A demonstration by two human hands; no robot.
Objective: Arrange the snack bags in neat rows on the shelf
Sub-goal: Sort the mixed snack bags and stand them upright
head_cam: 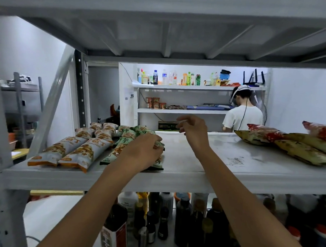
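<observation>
Orange-and-white snack bags [77, 151] lie in rows at the left of the white shelf [203, 162], with green snack bags [128, 135] in a row beside them. My left hand [144, 150] rests on the front green bags, its fingers curled over a bag's edge. Above the bare middle of the shelf my right hand [192, 128] hovers with loosely bent fingers, holding nothing. A loose pile of yellow and red snack bags [292, 144] lies at the right end of the shelf.
The shelf above [166, 39] hangs low overhead. Dark bottles [172, 222] fill the shelf below. Behind, a person in a white shirt [243, 115] stands at another rack holding drink bottles [179, 78]. A shelf post [1, 135] stands at left.
</observation>
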